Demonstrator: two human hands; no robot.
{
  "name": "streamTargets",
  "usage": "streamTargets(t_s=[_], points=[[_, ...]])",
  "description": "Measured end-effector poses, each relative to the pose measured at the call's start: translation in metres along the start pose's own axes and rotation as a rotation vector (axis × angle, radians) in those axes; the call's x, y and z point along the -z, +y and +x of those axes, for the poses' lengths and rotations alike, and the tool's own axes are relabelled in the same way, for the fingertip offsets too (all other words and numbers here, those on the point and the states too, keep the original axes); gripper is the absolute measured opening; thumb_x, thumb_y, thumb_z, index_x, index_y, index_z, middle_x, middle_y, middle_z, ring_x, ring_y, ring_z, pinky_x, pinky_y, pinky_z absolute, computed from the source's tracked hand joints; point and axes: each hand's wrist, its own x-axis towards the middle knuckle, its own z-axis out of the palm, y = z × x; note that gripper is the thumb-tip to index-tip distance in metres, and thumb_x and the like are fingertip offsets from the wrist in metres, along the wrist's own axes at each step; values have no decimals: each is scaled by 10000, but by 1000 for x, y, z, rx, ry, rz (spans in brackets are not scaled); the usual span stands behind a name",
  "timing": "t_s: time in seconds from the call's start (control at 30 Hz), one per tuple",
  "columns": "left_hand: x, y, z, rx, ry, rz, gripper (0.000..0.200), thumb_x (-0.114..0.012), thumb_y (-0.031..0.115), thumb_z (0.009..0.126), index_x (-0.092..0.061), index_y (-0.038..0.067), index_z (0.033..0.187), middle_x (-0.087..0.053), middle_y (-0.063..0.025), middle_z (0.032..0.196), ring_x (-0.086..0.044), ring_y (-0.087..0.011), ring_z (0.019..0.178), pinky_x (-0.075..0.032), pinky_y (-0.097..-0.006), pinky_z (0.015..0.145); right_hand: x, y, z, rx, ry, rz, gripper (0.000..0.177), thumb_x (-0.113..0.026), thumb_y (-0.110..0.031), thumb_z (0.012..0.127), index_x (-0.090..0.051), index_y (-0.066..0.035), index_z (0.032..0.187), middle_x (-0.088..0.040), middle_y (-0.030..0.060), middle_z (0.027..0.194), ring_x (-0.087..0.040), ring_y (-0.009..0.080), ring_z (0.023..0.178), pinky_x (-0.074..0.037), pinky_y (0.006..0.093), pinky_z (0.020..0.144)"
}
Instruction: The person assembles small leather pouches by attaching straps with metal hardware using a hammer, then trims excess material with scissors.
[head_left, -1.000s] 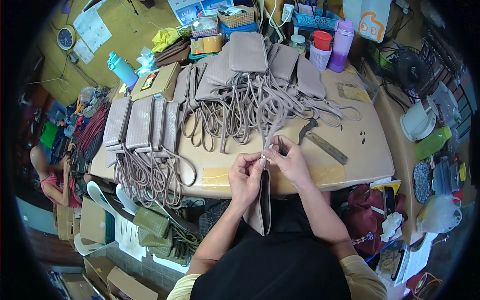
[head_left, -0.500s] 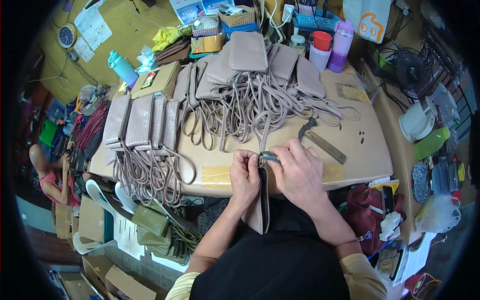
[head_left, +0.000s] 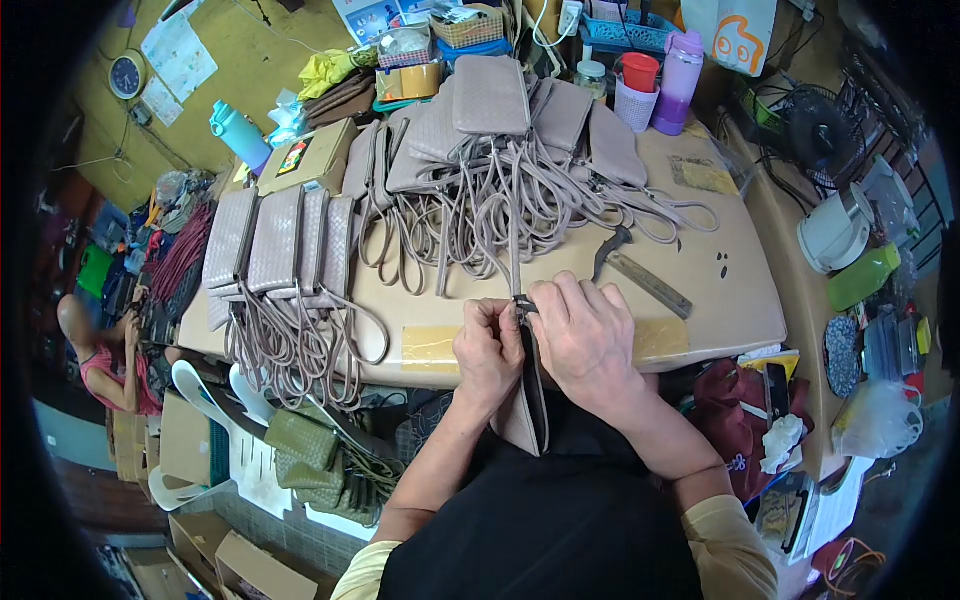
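A taupe zip pouch (head_left: pixel 515 420) hangs upright at the table's front edge, its dark opening facing right. Its upper end is pinched between the fingers and thumb of my left hand (head_left: pixel 488 352). Closed around a small pair of pliers (head_left: pixel 523 305), my right hand (head_left: pixel 588 335) is right beside the left. The pliers' dark tip meets the pouch's top, where a wrist strap (head_left: pixel 515 235) runs up toward the pile; most of the tool is hidden by my fingers. Exactly what the jaws grip cannot be made out.
Woven taupe pouches (head_left: pixel 490 95) with looped straps are piled at the back, with more pouches (head_left: pixel 275 240) at the left. A hammer (head_left: pixel 645 280) lies right of my hands. Bottles stand behind. Green pouches (head_left: pixel 305 455) rest on a white chair; another person (head_left: pixel 120 370) sits far left.
My right hand has turned and shifted slightly left, so its fingers now cover most of the pliers. The pouch's lower end has swung a little to the right.
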Motion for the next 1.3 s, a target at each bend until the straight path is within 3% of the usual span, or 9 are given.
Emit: streamTargets(t_s=[0.33, 0.43, 0.5, 0.7, 0.77, 1.03, 1.17, 1.23, 1.3], points=[[1, 5, -3, -42, -40, 90, 106, -595, 39, 903, -499, -3, 891, -603, -142, 710, -605, -257, 563, -477, -338, 530, -15, 13, -3, 18, 59, 72, 177, -651, -90, 713, -515, -78, 826, -498, 63, 752, -555, 233, 635, -394, 338, 605], [2, -1, 0, -12, -17, -98, 95, -544, 65, 946, -485, 2, 907, -637, -117, 754, -607, -197, 601, -482, -312, 556, -28, 26, -6, -240, 133, 494, 249, -721, -62, 729, -528, -49, 886, -550, 46, 815, -598, 209, 684, -453, 333, 657], [4, -7, 3, 92, -53, -298, 109, -479, 113, 991, -470, 15, 946, -654, -88, 795, -559, -115, 597, -450, -252, 540, -32, 29, -12, -526, -1, 1208, 350, -789, -69, 731, -543, -30, 977, -586, 31, 883, -601, 153, 761, -490, 294, 723], [21, -9, 7, 529, -216, -876, 212, -579, 101, 930, -454, 50, 1093, -635, -64, 906, -443, -65, 579, -381, -183, 530, -66, 23, -36, -571, -163, 1236, 357, -691, 47, 787, -567, 48, 1122, -638, 73, 966, -610, 120, 910, -495, 258, 859], [22, 4, 6, 50, -349, -226, 458, -685, 73, 802, -441, 34, 1187, -577, -68, 992, -476, -110, 664, -423, -233, 587, -74, 24, -35, -668, -68, 1223, 296, -653, 73, 799, -601, 60, 1090, -657, 88, 970, -633, 132, 907, -502, 263, 855], [18, 21, 18, 178, -233, -353, 442, -517, -97, 742, -510, -4, 1173, -593, -89, 1059, -591, -162, 958, -492, -292, 816, -34, 24, -13, -504, 25, 1038, 211, -613, 91, 818, -633, 76, 1027, -654, 93, 946, -636, 125, 887, -509, 257, 816], [8, 14, 27, 286, -262, -342, 282, -627, -70, 808, -603, -9, 1082, -631, -65, 1023, -621, -157, 918, -489, -268, 824, -39, 30, -11, -487, 42, 1033, 197, -627, 85, 815, -636, 74, 1011, -657, 92, 936, -635, 115, 864, -510, 252, 795], [2, 2, 27, 252, -223, -333, 151, -663, -31, 836, -655, -13, 986, -666, -51, 921, -637, -131, 838, -500, -241, 756, -46, 34, -12, -514, 40, 1088, 195, -627, 84, 816, -634, 74, 1010, -659, 93, 935, -634, 111, 864, -508, 250, 793], [0, -6, 28, -174, -129, -84, 87, -628, -33, 869, -655, -9, 949, -682, -60, 887, -623, -102, 797, -497, -230, 724, -51, 38, -14, -427, 45, 1001, 232, -634, 58, 796, -630, 72, 1028, -687, 130, 909, -654, 117, 819, -516, 261, 719]])
